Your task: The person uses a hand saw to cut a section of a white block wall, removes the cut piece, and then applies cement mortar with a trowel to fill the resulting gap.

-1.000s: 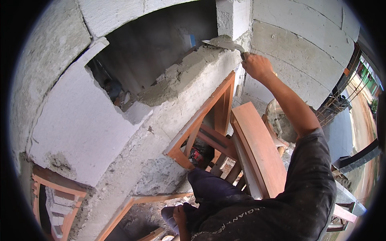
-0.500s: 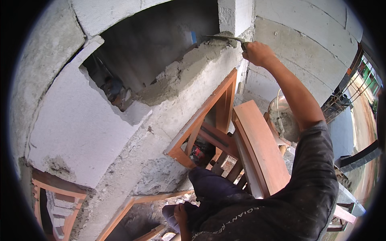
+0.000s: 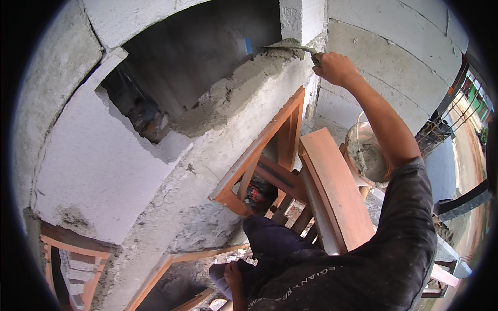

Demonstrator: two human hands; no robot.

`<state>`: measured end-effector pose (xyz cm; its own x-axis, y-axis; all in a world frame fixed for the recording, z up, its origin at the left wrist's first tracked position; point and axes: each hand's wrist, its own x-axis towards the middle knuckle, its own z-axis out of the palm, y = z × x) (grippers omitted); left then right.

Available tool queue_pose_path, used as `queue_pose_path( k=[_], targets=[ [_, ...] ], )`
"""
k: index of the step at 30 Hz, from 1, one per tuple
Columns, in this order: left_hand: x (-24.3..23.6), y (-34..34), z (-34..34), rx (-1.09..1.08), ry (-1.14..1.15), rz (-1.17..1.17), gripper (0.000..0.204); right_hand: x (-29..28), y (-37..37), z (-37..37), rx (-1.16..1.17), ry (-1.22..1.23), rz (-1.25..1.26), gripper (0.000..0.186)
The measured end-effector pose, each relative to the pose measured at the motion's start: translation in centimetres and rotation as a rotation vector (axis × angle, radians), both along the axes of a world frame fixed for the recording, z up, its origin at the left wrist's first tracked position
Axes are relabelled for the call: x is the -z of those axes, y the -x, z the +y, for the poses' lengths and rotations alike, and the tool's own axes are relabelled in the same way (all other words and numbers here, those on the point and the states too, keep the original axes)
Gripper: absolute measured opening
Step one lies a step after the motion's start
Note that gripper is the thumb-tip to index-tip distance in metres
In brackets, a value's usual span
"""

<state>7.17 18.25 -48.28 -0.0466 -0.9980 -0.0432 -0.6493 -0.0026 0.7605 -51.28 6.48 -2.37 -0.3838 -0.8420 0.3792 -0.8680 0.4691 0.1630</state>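
Note:
My right hand (image 3: 334, 68) is closed round the handle of a trowel (image 3: 285, 48), out at the end of my raised arm. The thin blade points left and lies edge-on at the mortar (image 3: 282, 55) on the wall's broken top, right by the upright pale block column (image 3: 291, 23). Any mortar carried on the blade cannot be made out. Low in the view, my left hand (image 3: 233, 274) rests on my dark-trousered leg, small and partly shaded, with its fingers seemingly laid along the cloth and nothing visible in them.
Below the wall's rough top (image 3: 207, 116) sits an orange-brown wooden frame (image 3: 259, 150). A wide wooden board (image 3: 337, 186) slants beside my body. Behind my right arm hangs or stands a bucket (image 3: 365, 150) with grey mix. Rebar (image 3: 446, 124) juts out at the far right.
The wall and opening have shifted slightly left in the view. My right hand and the trowel stay at nearly the same spot by the column; my left hand has not visibly moved.

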Motion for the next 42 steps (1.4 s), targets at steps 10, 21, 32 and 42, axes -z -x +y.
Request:
queue_pose_path(
  k=[10, 21, 32, 42],
  targets=[
    [-0.7, 0.3, -0.2, 0.032, -0.023, -0.015, 0.030, 3.7, 1.8, 0.0, 0.016, 0.149, 0.070, 0.022],
    [-0.4, 0.2, -0.3, 0.031, -0.029, -0.019, 0.033, 3.1, -0.8, -0.2, 0.032, 0.092, -0.086, 0.028],
    [-0.2, 0.5, -0.2, 0.051, -0.006, 0.000, 0.030, 2.8, -1.9, 0.2, -0.027, 0.080, -0.077, 0.029],
    [-0.1, 0.4, -0.3, 0.077, -0.054, -0.011, 0.032, 1.8, -2.6, -0.2, -0.017, 0.150, -0.101, 0.029]
  ],
)
